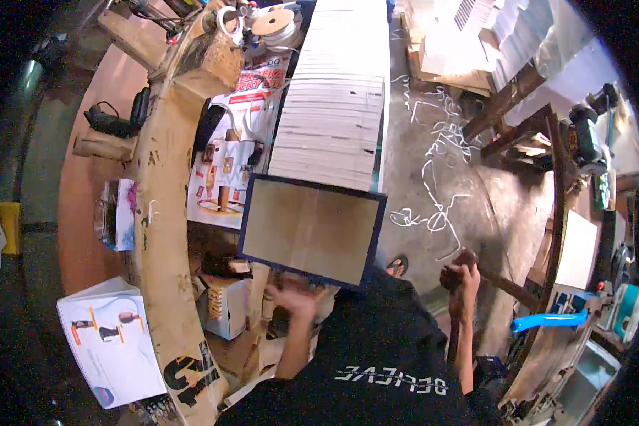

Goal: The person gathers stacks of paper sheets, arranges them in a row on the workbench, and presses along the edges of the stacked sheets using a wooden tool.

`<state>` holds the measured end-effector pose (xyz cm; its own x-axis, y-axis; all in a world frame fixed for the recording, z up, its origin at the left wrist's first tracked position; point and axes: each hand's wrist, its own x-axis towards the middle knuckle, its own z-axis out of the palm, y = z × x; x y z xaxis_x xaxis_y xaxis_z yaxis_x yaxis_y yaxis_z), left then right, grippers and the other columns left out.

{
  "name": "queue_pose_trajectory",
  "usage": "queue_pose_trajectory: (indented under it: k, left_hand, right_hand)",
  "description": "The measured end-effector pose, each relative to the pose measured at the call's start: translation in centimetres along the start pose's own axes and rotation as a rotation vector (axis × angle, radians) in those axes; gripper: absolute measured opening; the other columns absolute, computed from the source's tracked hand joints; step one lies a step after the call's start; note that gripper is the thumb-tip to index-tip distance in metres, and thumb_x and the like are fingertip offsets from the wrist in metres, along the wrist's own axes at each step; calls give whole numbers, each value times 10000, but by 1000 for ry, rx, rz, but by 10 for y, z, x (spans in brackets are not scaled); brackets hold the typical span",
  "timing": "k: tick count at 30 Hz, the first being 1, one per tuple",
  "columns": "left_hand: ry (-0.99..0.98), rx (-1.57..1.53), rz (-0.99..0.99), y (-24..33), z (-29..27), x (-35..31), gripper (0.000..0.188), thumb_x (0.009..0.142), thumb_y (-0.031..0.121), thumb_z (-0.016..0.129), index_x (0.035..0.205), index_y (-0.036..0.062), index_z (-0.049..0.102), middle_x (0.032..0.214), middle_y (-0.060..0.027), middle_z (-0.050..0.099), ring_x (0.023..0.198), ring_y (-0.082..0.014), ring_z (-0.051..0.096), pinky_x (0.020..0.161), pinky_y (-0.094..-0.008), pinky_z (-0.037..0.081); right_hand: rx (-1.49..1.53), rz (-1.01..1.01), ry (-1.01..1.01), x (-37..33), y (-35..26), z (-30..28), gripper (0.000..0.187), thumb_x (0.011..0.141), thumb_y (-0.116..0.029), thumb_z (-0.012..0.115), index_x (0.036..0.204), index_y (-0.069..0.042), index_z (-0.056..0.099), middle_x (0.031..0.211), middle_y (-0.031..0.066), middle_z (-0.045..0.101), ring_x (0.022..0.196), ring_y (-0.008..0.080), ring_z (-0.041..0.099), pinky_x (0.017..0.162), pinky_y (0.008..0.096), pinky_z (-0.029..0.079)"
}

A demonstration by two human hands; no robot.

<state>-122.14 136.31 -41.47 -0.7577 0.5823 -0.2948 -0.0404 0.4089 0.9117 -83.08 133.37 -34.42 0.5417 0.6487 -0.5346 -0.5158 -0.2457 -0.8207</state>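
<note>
A flat brown panel with dark blue edging [309, 231] lies just in front of me, with a faint line down its middle; it looks like an opened hard book cover. It adjoins a long stack of white paper sheets [330, 128]. My left hand [295, 299] is smeared by motion just below the panel's near edge, so its fingers are unclear. Out to the right, above the floor, my right hand [464, 273] is closed round a dark brown rounded object [449, 277], whose kind I cannot make out.
A worn wooden beam [163, 213] runs along the left, with a spiral-bound calendar [113, 341] beside it. A spool [273, 25] and a printed poster [227, 170] lie at the far left. A cardboard box [224, 305] stands low. On the right is a wooden rack [557, 192].
</note>
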Motion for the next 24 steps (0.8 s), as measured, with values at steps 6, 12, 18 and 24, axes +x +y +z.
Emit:
queue_pose_trajectory:
  k: [6,12,18,24]
  left_hand:
    - [-276,-232,-471,-90,56,-39,592,1015,336,458,1504,39,304,1565,-151,272,1410,-239,310,1145,-416,296]
    - [-235,-326,-531,-100,56,-37,593,1020,364,439,1500,38,315,1557,-131,292,1391,-223,333,1134,-399,304]
    - [-210,-364,-575,-88,40,-13,597,1024,391,420,1497,38,327,1550,-112,312,1371,-207,356,1123,-382,313]
    - [25,-342,-488,-74,62,-27,604,1029,418,401,1493,37,338,1543,-92,332,1352,-192,379,1112,-364,322]
  right_hand:
    - [-266,-81,-187,38,-7,-1,426,846,-85,538,1265,-12,554,938,65,596,785,182,637,692,315,544]
    - [-340,-142,-333,66,-47,37,402,899,-121,523,1284,-8,537,968,74,607,793,182,640,703,315,542]
    - [-285,46,-306,94,-97,64,422,802,-95,603,1216,-20,563,924,82,599,728,197,621,646,312,525]
    - [-355,137,-519,143,-143,123,344,877,-153,590,1194,-40,519,744,33,546,614,154,569,539,287,484]
